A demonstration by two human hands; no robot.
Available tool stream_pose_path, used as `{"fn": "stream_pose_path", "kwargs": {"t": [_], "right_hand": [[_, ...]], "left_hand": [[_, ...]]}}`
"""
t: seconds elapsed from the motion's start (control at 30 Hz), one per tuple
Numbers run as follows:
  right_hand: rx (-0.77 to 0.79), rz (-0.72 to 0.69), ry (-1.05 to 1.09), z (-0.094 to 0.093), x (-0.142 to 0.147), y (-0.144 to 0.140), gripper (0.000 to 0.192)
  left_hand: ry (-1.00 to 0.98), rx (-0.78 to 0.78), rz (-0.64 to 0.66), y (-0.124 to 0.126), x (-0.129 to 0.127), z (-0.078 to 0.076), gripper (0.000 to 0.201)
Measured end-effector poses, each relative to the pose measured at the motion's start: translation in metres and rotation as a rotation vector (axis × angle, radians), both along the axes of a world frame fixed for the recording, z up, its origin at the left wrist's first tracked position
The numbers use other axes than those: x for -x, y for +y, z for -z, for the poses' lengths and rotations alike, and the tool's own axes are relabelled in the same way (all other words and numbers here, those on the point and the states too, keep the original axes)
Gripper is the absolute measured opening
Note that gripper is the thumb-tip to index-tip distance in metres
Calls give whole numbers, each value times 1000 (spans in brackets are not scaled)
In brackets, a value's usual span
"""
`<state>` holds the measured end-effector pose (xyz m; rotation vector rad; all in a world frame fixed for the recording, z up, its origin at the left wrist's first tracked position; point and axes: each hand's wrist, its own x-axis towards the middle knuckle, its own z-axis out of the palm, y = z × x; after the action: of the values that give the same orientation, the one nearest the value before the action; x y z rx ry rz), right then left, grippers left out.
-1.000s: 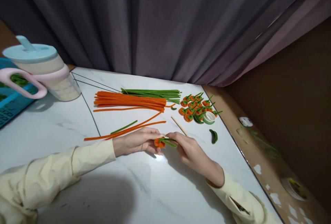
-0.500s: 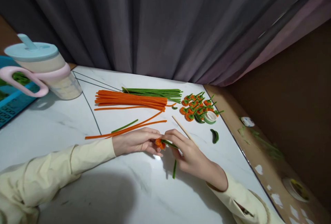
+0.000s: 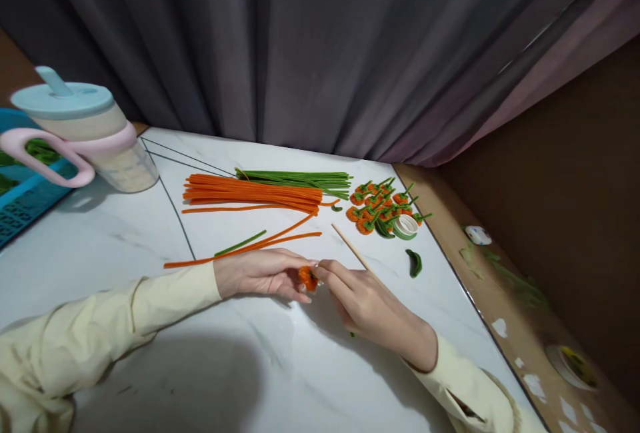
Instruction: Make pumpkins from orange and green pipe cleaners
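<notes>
My left hand (image 3: 267, 274) pinches a small round orange pipe-cleaner piece (image 3: 308, 278) between thumb and fingers. The fingertips of my right hand (image 3: 357, 296) are closed at the green centre of that piece, on a green pipe cleaner that my hand mostly hides. A short green end (image 3: 352, 334) shows below the palm. Under and beyond my left wrist lie loose orange pipe cleaners (image 3: 270, 241) and one short green pipe cleaner (image 3: 243, 243). A thin wooden stick (image 3: 350, 246) lies just beyond my right hand.
Farther back are a bundle of orange pipe cleaners (image 3: 250, 192), green ones (image 3: 295, 176), and several finished orange pieces with green stems (image 3: 373, 206). Right of them sit a tape roll (image 3: 406, 225) and a curled green piece (image 3: 414, 263). A lidded cup (image 3: 120, 153) and blue basket (image 3: 30, 200) stand left.
My right hand has shifted slightly left, its fingertips now at the orange piece's centre. The green pipe cleaner that stuck out below it is now almost wholly hidden. The orange piece has turned.
</notes>
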<state>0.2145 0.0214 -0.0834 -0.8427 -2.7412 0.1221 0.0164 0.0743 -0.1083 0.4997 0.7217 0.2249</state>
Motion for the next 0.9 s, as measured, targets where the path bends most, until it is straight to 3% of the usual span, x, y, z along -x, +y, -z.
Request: {"fn": "stream_pose_path", "kwargs": {"t": [0.17,0.33,0.63,0.77,0.9], "right_hand": [[-57,57,-32,-1,2,-4,44],[66,176,88,0,1,-8,39],[279,166,420,1,1,-5,21],[252,115,349,2,-2,-1,30],[60,63,233,-1,-1,2,33]], "left_hand": [[-100,49,-34,2,3,0,22],[-181,3,-35,1,6,1,25],[-99,-104,-34,-3,3,-7,32],[-105,-79,24,-2,4,-6,35],[-117,-52,51,-1,4,-5,36]]}}
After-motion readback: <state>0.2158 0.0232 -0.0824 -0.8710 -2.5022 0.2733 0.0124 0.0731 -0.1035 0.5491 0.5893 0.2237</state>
